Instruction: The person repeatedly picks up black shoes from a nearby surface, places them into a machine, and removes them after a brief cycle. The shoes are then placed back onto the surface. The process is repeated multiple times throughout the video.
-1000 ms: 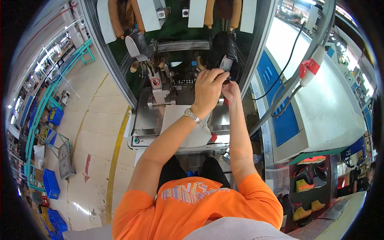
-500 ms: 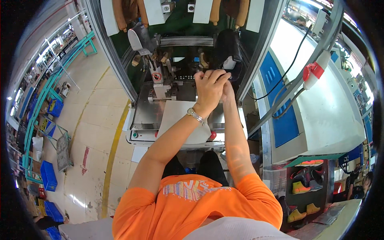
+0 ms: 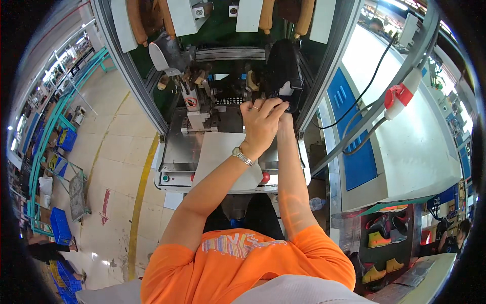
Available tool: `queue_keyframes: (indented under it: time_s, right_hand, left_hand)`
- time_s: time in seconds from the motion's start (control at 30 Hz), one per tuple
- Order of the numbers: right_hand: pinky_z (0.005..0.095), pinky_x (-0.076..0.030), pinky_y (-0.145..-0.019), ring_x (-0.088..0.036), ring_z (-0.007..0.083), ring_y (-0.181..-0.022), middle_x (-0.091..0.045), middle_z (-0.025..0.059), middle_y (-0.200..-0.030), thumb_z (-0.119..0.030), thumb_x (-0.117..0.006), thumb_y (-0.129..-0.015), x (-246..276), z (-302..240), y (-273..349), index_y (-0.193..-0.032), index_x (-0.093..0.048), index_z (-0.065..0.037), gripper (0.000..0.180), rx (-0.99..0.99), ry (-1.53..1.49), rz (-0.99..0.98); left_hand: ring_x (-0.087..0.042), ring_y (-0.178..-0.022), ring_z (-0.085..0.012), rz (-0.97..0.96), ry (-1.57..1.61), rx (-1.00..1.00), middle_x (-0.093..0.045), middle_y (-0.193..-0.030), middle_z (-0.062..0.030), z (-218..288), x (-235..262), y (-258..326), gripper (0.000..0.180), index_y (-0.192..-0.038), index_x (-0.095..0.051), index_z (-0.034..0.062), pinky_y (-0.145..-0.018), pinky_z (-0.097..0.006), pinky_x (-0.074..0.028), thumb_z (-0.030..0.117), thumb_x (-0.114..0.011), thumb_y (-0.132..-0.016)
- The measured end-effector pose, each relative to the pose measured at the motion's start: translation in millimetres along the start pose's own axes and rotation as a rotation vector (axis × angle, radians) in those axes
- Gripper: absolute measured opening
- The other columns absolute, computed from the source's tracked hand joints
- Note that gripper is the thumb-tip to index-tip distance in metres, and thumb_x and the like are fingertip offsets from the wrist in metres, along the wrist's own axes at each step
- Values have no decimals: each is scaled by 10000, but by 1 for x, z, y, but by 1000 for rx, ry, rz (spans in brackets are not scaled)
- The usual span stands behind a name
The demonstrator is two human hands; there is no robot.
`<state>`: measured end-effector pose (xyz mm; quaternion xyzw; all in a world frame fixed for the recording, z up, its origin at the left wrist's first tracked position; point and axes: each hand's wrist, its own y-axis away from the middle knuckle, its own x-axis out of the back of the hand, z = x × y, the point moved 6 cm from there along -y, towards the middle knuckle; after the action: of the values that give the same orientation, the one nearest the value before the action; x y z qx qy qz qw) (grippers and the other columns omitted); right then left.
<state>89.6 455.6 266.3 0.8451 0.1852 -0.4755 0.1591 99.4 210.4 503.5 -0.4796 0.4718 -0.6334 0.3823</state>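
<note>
A black piece that looks like a shoe upper [image 3: 283, 58] sits over the right-hand station of the machine in front of me, with a pale patch near its lower end. My left hand [image 3: 259, 126], with a ring and a silver watch, bends its fingers over that lower end. Close beside it, my right hand [image 3: 285, 120] reaches up to the same spot; its fingers are mostly hidden behind the left hand and the black piece. To the left stands a second station with a bare white-and-grey form [image 3: 158, 57], which neither hand touches.
A pale sheet [image 3: 215, 159] lies on the metal machine bed [image 3: 178, 152], between my forearms and the stations. A red button [image 3: 266, 177] and a green button [image 3: 165, 178] line the front edge. Metal posts flank the frame. Shoes [image 3: 377, 239] stand on a rack at the lower right.
The view has shifted slightly, moving the machine leftward in the picture. Both hands now sit a little lower and nearer me, still together at the black piece's lower end.
</note>
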Motion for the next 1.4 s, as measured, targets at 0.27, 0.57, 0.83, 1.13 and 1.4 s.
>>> queue_keyframes:
  time_s: [0.27,0.57,0.83,1.13,1.4]
  right_hand:
    - [208,-423,-404,-558,120,-503,-588,31,-699,-137,-525,-825,-24,0,26,-863,-550,-82,71,-18,14,-93]
    - [303,-472,-719,-589,175,-868,-621,68,-948,-120,-624,-816,13,-39,50,-1036,-556,-29,248,112,404,35]
    - [366,-410,-920,-531,295,-1076,-546,176,-1159,-189,-753,-649,195,-78,233,-1233,-449,-11,682,247,1568,859]
    - [374,-412,-917,-518,309,-1076,-487,204,-1198,-160,-760,-584,231,-50,237,-1269,-392,-25,790,277,1418,1010]
    - [366,-351,-978,-445,337,-1157,-415,233,-1286,-213,-739,-658,268,-48,228,-1305,-329,13,798,389,985,1029]
  left_hand:
    - [-526,-754,-130,-15,1,21,-604,-876,55,-4,3,4,212,-892,-667,157,-725,-334,-299,54,-613,-715]
    - [-509,-810,-143,-107,-12,26,-584,-934,48,5,1,3,218,-950,-654,138,-746,-338,-300,88,-595,-747]
    - [-489,-880,-189,-317,-79,64,-508,-1148,-40,18,14,11,404,-1171,-529,80,-786,-369,-311,127,-582,-773]
    - [-489,-918,-198,-357,-53,34,-495,-1184,-46,13,9,16,463,-1172,-521,63,-787,-374,-314,66,-577,-712]
    - [-448,-1002,-236,-394,-115,57,-380,-1323,-93,-8,-16,-23,650,-1286,-394,15,-823,-396,-311,78,-619,-680]
